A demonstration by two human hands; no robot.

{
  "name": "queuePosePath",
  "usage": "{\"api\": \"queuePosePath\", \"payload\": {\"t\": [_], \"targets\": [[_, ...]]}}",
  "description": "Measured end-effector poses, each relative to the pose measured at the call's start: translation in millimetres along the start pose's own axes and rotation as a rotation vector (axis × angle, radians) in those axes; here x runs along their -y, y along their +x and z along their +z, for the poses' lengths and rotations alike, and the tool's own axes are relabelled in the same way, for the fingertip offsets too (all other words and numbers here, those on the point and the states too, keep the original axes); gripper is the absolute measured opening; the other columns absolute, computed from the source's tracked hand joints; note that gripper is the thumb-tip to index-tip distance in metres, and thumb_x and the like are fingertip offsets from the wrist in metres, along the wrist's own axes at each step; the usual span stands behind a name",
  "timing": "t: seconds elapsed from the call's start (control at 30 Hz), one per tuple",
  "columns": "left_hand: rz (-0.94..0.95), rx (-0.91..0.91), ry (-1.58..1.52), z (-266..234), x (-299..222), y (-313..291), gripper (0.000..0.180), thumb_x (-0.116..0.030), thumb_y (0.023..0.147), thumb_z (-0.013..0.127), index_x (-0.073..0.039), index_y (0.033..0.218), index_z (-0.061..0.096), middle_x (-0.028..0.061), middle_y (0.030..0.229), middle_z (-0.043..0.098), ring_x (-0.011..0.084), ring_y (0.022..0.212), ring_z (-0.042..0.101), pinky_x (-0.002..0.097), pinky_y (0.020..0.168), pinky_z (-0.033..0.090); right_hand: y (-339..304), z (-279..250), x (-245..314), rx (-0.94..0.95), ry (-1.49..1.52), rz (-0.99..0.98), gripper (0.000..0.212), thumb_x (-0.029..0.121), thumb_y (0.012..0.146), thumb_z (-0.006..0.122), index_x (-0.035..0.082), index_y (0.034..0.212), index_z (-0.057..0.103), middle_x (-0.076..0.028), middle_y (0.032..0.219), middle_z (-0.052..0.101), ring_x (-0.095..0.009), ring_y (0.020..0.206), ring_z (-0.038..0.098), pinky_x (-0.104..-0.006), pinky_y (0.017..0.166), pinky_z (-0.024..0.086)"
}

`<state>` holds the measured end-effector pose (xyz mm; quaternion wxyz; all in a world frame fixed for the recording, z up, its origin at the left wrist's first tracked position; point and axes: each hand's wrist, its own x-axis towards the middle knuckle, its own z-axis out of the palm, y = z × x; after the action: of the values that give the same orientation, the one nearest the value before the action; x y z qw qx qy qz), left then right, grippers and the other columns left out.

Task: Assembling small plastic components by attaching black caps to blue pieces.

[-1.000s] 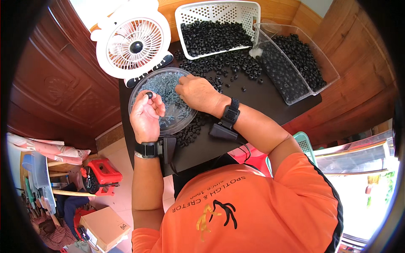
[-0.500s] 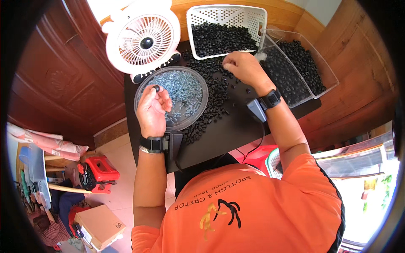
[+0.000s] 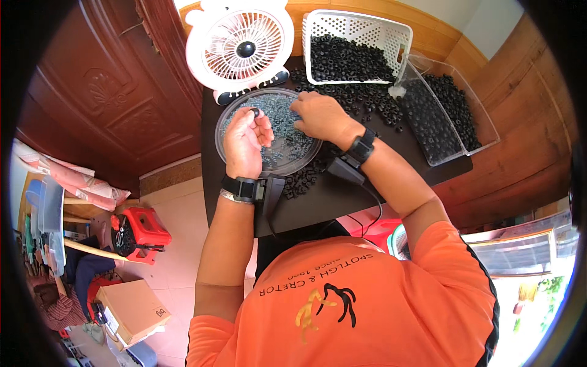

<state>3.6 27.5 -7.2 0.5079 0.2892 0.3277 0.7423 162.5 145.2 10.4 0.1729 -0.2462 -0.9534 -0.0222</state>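
The person's left hand (image 3: 246,144), with its palm partly showing, pinches a small, round, black piece (image 3: 255,113) between the thumb and a fingertip; its other fingers are loosely curled. This piece is above the left part of a shallow, round, clear plastic tub (image 3: 276,147), which contains many tiny, blue-grey, shiny bits (image 3: 280,119). The right hand (image 3: 327,117) is bent over the tub's right side, its back upward and its fingers curled; I cannot tell whether something is between its fingertips. Beside the tub, on a dark brown tabletop (image 3: 312,211), lie many loose, black, ring-shaped pieces (image 3: 374,101). Behind them stands a white, perforated plastic basket (image 3: 379,29), partly filled with similar black pieces, and at its right is a clear, rectangular plastic bin (image 3: 482,122) with more of them. A white, animal-shaped fan (image 3: 244,49) stands just behind the tub.
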Motion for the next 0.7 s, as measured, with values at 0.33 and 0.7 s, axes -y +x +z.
{"api": "queuePosePath", "payload": {"t": [0.33,0.7], "targets": [[-0.042,-0.008,0.027,-1.1,2.6,-1.1,0.017,-0.025,0.09,0.049,-0.009,0.089,0.056,0.0046,0.076,0.058,0.0164,0.062,0.055,0.0267,0.054,0.039,1.4,13.8,-1.5,-0.05,0.082,0.042,0.012,0.017,0.078,0.061,0.006,0.084,0.064,-0.011,0.088,0.063,-0.03,0.089,0.061,-0.0416,0.075,0.051],[-0.085,0.041,0.12,-3.8,1.7,3.1,0.017,-0.022,0.091,0.048,-0.007,0.092,0.055,0.0056,0.081,0.061,0.0152,0.065,0.056,0.0249,0.056,0.041,6.1,14.2,-12.3,-0.142,0.27,0.075,0.014,0.018,0.082,0.064,0.005,0.086,0.065,-0.008,0.079,0.064,-0.026,0.072,0.061,-0.0371,0.068,0.049]]}}
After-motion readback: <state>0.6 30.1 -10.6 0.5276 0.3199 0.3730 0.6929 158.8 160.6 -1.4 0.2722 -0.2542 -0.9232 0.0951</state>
